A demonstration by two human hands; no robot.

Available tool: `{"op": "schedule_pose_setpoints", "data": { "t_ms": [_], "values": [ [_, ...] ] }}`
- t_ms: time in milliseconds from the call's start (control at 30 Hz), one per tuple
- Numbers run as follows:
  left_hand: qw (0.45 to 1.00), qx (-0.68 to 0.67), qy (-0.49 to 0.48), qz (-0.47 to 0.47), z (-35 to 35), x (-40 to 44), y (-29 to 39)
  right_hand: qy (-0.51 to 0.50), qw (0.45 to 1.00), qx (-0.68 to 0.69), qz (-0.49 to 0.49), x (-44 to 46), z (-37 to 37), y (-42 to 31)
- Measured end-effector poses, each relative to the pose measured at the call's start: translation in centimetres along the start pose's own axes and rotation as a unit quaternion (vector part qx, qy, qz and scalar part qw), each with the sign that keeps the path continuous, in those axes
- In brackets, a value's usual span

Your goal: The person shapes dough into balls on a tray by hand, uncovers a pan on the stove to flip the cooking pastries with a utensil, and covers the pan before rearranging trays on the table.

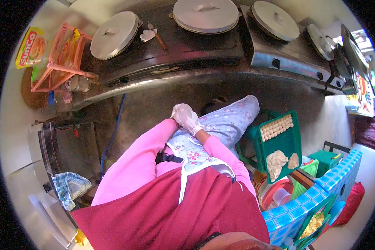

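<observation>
Both of my hands wear thin whitish gloves and are brought together above my lap, over a flowered apron (227, 125). My left hand (180, 111) is closed, its fingers folded against the other hand. My right hand (191, 122) is closed too and presses on the left. Whatever lies between them, if anything, is hidden. To my right a green tray (275, 146) bears rows of small pale dough balls (276, 128). On the same tray are a big lump of dough (275, 164) and a smaller dough piece (293, 161).
Ahead, several lidded pans, one under a silver lid (205, 14), stand on gas stoves (183, 62). A pink rack (62, 62) is at the left. A red-rimmed tub (279, 191) sits below the tray, beside a blue tiled counter (300, 206). A blue hose (112, 133) hangs at left.
</observation>
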State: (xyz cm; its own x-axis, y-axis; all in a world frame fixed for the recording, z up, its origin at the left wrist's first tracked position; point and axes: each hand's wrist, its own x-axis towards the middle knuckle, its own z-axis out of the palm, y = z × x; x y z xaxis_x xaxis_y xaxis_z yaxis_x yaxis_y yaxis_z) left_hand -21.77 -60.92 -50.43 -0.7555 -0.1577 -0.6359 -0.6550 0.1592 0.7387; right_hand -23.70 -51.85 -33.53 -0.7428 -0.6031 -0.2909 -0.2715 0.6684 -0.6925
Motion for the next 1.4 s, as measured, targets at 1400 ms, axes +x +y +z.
{"op": "schedule_pose_setpoints", "data": {
  "t_ms": [1400],
  "values": [
    [0.974, -0.196, -0.087, -0.076, -4.4, -4.1, 3.7, 0.173, 0.984, 0.029, -0.041, -2.7, -0.7, -2.0]
  ]
}}
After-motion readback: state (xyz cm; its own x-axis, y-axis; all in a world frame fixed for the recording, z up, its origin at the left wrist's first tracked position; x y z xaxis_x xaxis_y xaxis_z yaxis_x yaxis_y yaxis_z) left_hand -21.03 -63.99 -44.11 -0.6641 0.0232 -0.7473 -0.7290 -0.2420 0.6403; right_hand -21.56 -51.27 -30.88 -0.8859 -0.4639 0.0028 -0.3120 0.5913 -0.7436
